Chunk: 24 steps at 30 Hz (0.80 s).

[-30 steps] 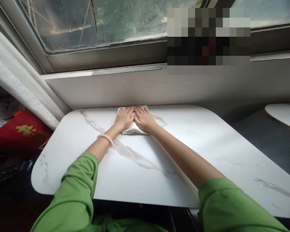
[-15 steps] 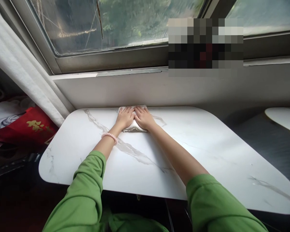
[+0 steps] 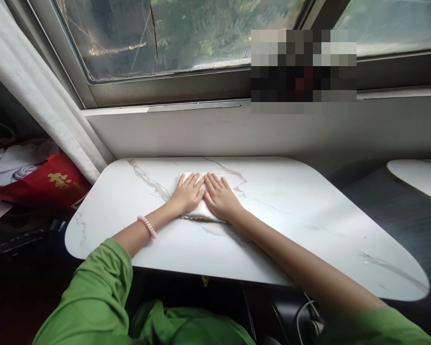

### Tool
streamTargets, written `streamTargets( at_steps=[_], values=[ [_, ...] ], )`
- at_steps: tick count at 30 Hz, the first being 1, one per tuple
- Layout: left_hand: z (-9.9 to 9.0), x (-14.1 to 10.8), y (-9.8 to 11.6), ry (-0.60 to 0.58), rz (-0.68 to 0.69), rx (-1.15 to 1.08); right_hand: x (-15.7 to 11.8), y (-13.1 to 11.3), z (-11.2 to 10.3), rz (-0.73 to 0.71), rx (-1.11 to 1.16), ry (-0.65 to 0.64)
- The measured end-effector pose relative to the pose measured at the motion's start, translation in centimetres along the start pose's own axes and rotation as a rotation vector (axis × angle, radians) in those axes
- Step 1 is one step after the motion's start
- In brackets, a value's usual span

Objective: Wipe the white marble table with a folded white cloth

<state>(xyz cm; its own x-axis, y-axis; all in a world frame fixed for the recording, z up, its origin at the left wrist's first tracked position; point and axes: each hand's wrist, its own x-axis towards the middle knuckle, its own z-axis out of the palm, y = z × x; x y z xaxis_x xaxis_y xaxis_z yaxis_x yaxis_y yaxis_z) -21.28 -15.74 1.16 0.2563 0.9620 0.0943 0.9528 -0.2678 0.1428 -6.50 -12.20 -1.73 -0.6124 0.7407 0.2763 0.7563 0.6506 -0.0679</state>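
Both hands lie flat, side by side, on a folded whitish cloth (image 3: 203, 212) on the white marble-patterned table (image 3: 273, 230). My left hand (image 3: 188, 192), with a pink beaded bracelet on its wrist, covers the cloth's left part, fingers spread and pointing away from me. My right hand (image 3: 220, 196) presses on the right part, its fingers stretched out. The two hands touch or nearly touch at the thumbs. Much of the cloth is hidden under them.
A wall and a framed window (image 3: 187, 86) rise behind the table. At the left hang a white curtain (image 3: 46, 91) and, beside it, a red bag (image 3: 53, 179) with clothes. Another white tabletop (image 3: 422, 179) shows at the right. A pixelated patch covers part of the window.
Both hands and the cloth have moved from the table's back edge toward me. My elbows are bent farther outward, and the view has shifted slightly.
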Motion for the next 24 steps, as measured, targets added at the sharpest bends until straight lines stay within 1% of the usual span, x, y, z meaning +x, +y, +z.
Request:
streamTargets(
  at_steps=[4,6,8,12,16,18,20,24],
  values=[
    [-0.5,-4.5,1.5,0.001,0.029,-0.003,-3.9,-2.3,-1.2,-0.062,0.015,0.005],
    [-0.8,-6.4,2.0,0.005,0.042,-0.005,-5.3,-3.4,-1.9,-0.086,0.019,-0.015],
    [-1.1,-7.8,2.3,-0.016,0.064,-0.009,-6.2,-4.2,-2.5,-0.096,0.017,-0.039],
    [-1.5,-8.8,2.3,-0.068,0.08,-0.024,-6.8,-4.6,-3.0,-0.104,0.027,-0.066],
    [-1.6,-9.0,2.3,-0.044,0.072,-0.038,-7.0,-4.2,-2.9,-0.159,0.076,-0.079],
    [-1.7,-9.4,2.5,-0.052,0.064,-0.039,-7.2,-4.3,-2.9,-0.182,0.087,-0.096],
    [-1.8,-9.9,2.7,-0.065,0.054,-0.035,-7.6,-4.7,-2.9,-0.192,0.087,-0.104],
    [-2.1,-10.8,3.2,-0.05,0.042,-0.014,-8.3,-5.8,-3.0,-0.196,0.089,-0.066]
  ],
)
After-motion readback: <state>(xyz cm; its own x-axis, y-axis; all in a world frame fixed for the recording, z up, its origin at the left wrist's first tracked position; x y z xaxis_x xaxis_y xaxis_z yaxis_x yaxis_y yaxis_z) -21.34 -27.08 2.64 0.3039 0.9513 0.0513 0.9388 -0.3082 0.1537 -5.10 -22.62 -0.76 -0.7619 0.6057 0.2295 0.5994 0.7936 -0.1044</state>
